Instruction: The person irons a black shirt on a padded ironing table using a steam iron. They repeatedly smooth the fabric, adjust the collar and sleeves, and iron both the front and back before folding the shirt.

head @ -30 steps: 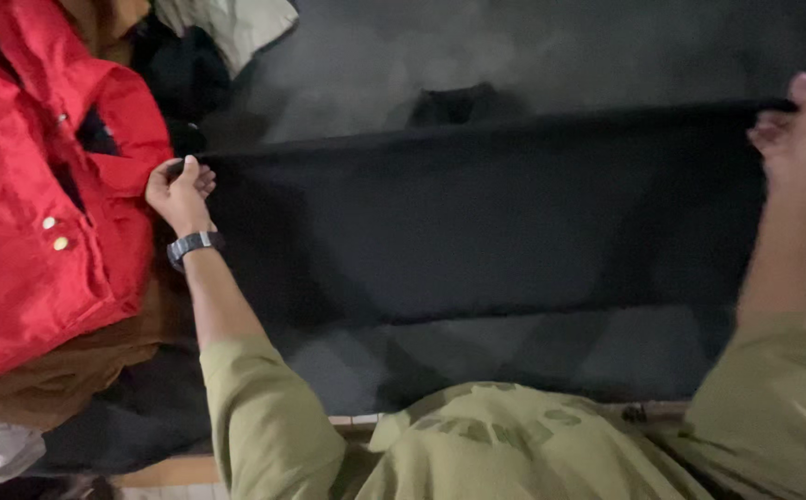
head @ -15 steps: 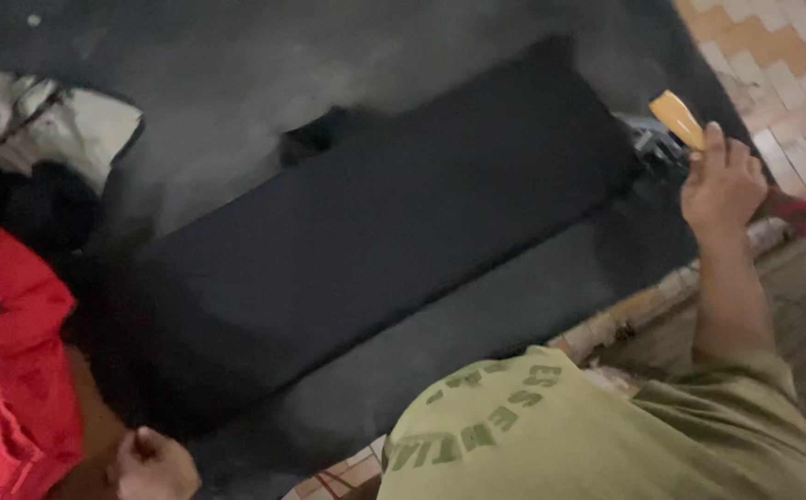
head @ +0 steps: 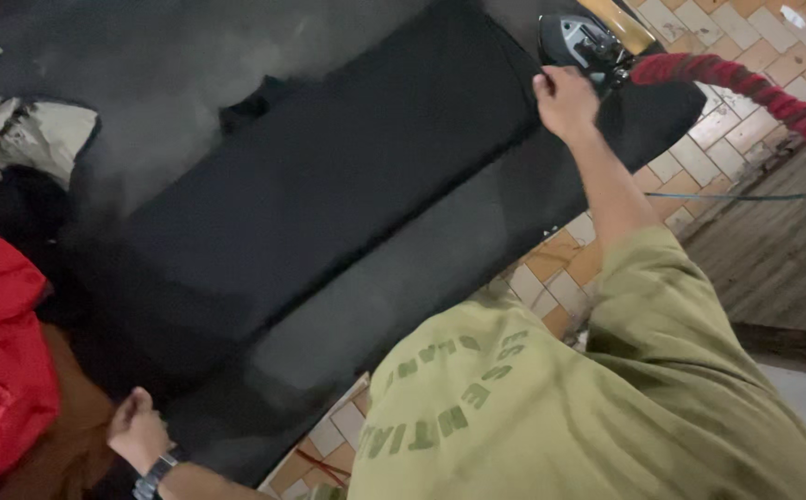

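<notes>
Your right hand (head: pixel 565 100) rests on the far end of the black cloth (head: pixel 329 199), fingers curled, just beside the iron (head: pixel 584 42); grip unclear. Your left hand (head: pixel 137 431) pinches the near end, by the red garment (head: pixel 0 370). The cloth lies flat across the dark padded table (head: pixel 403 296).

No packages, labels, signs or screens are in view anywhere around the dark cloth and the floor tiles.
</notes>
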